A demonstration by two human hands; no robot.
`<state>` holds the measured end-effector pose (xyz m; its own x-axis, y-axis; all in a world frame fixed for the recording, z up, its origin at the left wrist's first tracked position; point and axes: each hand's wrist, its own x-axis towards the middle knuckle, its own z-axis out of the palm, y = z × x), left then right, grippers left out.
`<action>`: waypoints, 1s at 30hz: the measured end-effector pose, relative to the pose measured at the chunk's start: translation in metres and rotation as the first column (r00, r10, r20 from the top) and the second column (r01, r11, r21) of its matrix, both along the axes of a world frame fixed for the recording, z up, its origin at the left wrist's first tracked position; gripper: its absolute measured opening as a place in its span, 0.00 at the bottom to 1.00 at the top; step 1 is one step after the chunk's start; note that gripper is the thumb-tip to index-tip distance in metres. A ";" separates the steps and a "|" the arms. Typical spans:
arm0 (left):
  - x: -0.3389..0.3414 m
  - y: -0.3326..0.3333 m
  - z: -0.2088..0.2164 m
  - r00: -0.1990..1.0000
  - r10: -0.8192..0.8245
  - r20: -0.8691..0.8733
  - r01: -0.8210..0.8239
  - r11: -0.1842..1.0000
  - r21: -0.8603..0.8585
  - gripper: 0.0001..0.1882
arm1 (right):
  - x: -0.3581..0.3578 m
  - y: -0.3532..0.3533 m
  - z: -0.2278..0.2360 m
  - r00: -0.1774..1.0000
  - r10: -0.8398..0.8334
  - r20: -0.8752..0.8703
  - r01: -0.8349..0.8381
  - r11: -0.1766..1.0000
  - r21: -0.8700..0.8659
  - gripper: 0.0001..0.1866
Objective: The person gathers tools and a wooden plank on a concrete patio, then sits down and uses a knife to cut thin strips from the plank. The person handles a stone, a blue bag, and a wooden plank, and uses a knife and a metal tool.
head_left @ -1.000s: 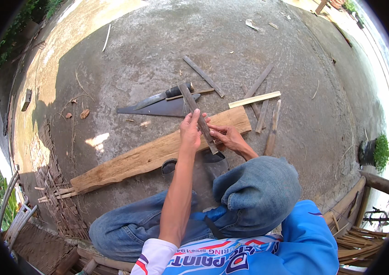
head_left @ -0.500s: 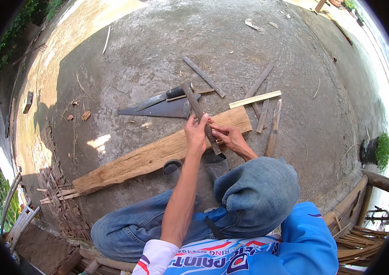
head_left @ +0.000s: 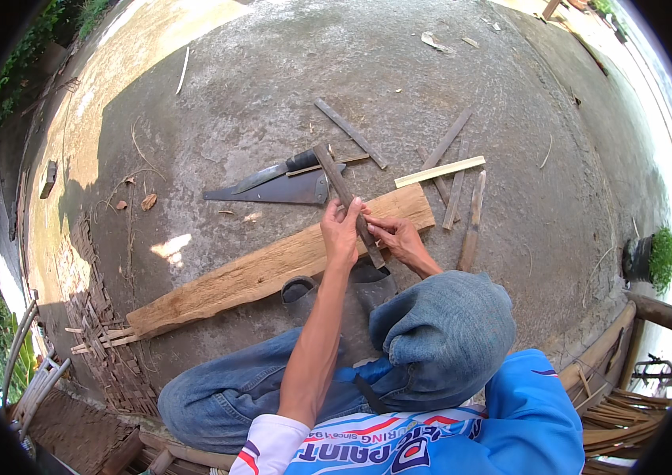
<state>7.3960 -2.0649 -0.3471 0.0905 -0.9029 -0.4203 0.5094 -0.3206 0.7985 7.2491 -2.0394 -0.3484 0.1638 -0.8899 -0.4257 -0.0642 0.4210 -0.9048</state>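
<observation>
I sit on the ground with one knee raised. Both hands hold a thin dark wooden strip [head_left: 333,171] that slants across the end of a long rough plank [head_left: 256,271]. My left hand [head_left: 341,231] grips the strip from the left. My right hand [head_left: 399,239] pinches it from the right, near its lower end. Just beyond the hands a hand saw [head_left: 276,191] and a long knife with a dark handle [head_left: 260,177] lie on the concrete.
Several loose wooden strips [head_left: 456,190] lie on the concrete to the right of the plank, with one pale strip [head_left: 439,171] among them. A woven mat [head_left: 106,348] is at the lower left, bamboo pieces [head_left: 621,423] are at the lower right, and a potted plant [head_left: 656,257] stands at the right edge.
My left hand has shifted slightly to the right along the strip. The strip, plank and tools stay where they were.
</observation>
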 end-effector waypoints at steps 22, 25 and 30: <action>-0.031 0.016 0.023 0.982 0.079 0.171 -0.049 0.984 -0.173 0.09 | 0.007 0.015 -0.003 0.925 -0.153 -0.349 -0.061 0.845 -0.531 0.27; -0.033 0.018 0.027 0.982 0.077 0.170 -0.045 0.982 -0.185 0.08 | 0.002 0.017 0.000 0.896 -0.114 -0.429 -0.133 0.852 -0.506 0.26; -0.036 0.020 0.034 0.981 0.063 0.182 -0.031 0.984 -0.175 0.08 | 0.003 0.020 -0.001 0.885 -0.158 -0.437 -0.110 0.842 -0.528 0.25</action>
